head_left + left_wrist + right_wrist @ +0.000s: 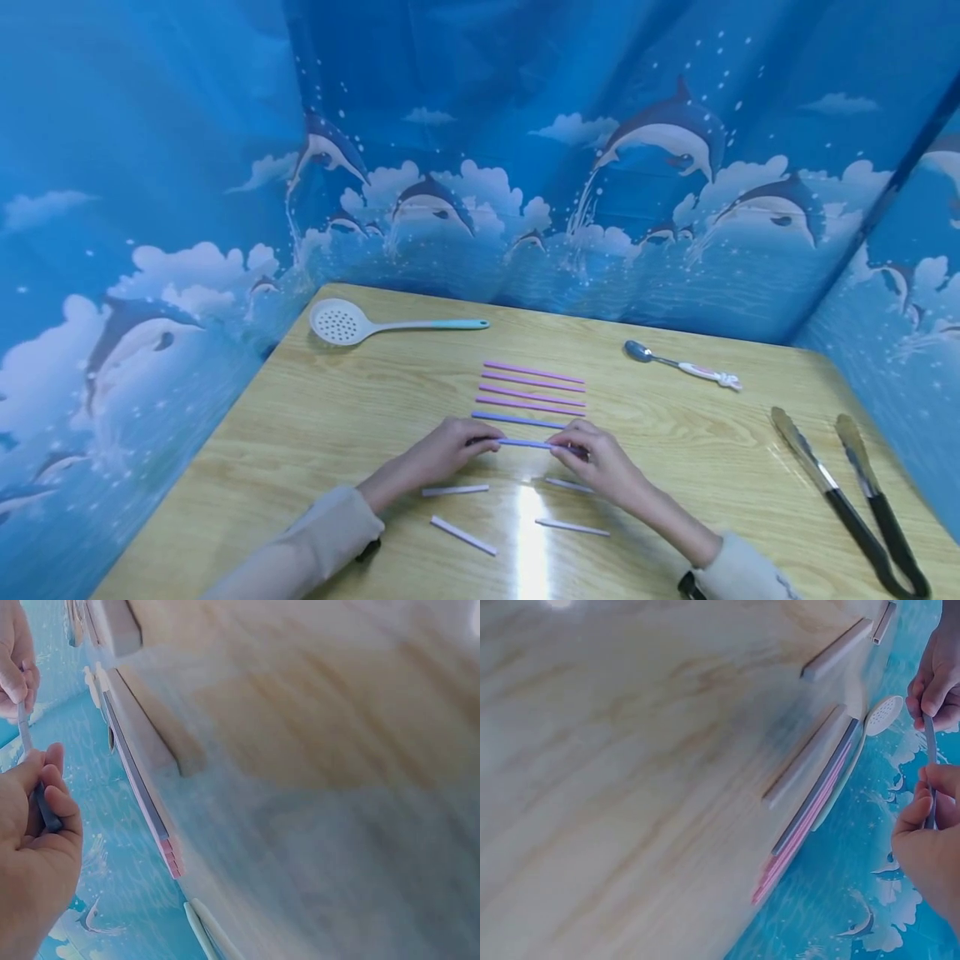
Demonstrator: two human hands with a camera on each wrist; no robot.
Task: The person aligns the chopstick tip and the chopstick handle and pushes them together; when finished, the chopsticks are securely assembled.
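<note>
A thin blue-violet stick point(525, 443) is held level between both hands, one at either end. My left hand point(459, 446) pinches its left end between thumb and fingers, and my right hand point(596, 458) pinches the right end. In the left wrist view the stick point(25, 735) is raised above the tabletop. Just beyond the hands lies a similar blue stick point(517, 419), with several pink sticks point(532, 389) in a parallel row behind it. Shorter pale sticks lie nearer me: two on the left point(463, 536), two on the right point(572, 527).
At the back left of the wooden table point(405, 375) lies a white slotted skimmer point(341, 322) with a turquoise handle end. A spoon point(678, 365) lies at the back right, and black-handled tongs point(855, 492) by the right edge. A dolphin-print curtain point(480, 275) surrounds the table.
</note>
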